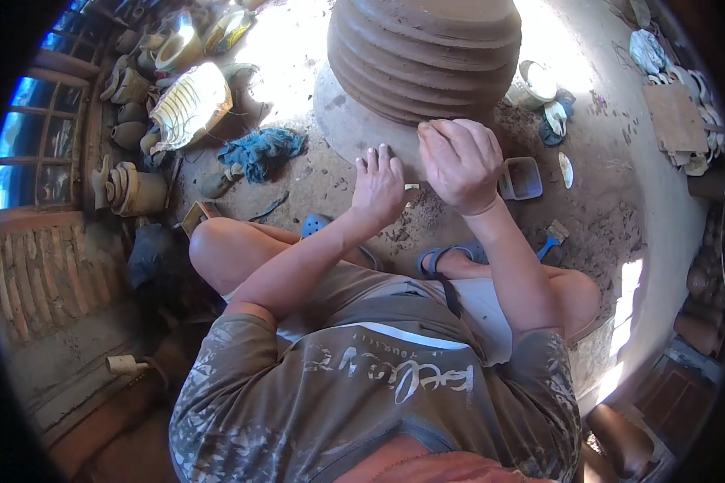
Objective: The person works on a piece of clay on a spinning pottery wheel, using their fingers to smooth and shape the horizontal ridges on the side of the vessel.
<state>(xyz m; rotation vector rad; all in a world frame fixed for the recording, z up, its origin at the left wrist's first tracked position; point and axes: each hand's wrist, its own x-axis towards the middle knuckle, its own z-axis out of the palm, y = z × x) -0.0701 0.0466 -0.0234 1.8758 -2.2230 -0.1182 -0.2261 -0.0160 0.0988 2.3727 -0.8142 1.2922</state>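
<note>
1. The big ribbed brown clay pot (424,56) stands on a round grey clay base (348,129), just ahead of the squatting person's knees.
2. The right hand (461,163) presses loosely curled fingers against the pot's lower wall; it seems to pinch wet clay, though I cannot tell for sure.
3. The left hand (378,187) lies flat and empty on the base, just left of the pot's foot.
4. Judged advice: keep pressure even and brace with the flat hand.
5. A blue rag (263,151) lies left of the pot.

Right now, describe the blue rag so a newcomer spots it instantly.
Start at the big ribbed clay pot on its round base. Look to its left across the dirt floor: the blue rag lies crumpled there, the only cloth, bright blue beside clay-coloured pottery.
</note>
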